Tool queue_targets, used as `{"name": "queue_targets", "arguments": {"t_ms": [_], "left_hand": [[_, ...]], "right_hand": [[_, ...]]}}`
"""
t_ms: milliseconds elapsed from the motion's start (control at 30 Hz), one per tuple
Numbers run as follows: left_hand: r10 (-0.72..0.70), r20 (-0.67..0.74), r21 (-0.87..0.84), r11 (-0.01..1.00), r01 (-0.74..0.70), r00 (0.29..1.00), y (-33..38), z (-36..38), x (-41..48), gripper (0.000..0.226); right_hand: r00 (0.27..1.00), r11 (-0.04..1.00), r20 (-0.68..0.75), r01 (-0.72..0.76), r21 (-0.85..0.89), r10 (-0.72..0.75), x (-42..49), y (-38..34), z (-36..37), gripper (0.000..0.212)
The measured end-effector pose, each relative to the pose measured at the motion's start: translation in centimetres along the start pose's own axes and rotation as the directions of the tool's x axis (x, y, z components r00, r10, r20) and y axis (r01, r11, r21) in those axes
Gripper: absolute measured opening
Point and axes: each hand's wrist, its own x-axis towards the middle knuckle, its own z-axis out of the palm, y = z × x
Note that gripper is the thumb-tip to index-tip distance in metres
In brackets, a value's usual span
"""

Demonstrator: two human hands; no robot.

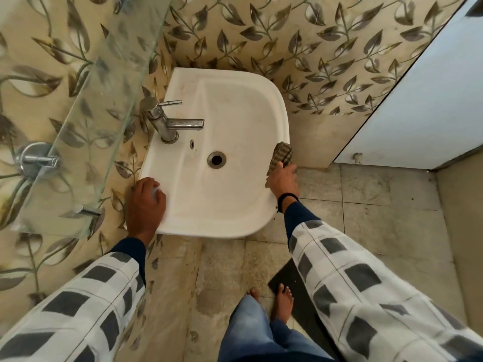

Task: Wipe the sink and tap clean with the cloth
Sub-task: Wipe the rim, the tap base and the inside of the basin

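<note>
Cloth (281, 154): bunched in your right hand (283, 180) at the right rim of the sink (222, 227). The tap (170, 121) lies leftward across it, nearer your left hand (146, 202), which grips the sink's corner.

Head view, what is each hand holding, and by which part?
The right hand grips the brown checked cloth by its lower end. The left hand rests on the near-left rim of the white ceramic sink; anything held there cannot be told.
</note>
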Motion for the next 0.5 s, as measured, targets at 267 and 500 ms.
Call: {"name": "queue_targets", "arguments": {"t_ms": [267, 500], "left_hand": [[0.002, 0.01, 0.011, 1.0, -0.002, 1.0, -0.2, 0.2, 0.1, 0.013], [-0.008, 0.005, 0.016, 1.0, 0.008, 1.0, 0.1, 0.0, 0.0, 0.014]], "right_hand": [[0.999, 1.0, -0.038, 0.011, 0.011, -0.01, -1.0, 1.0, 0.6, 0.043], [1.0, 0.987, 0.005, -0.015, 0.161, 0.014, -0.6, 1.3, 0.8, 0.038]]}}
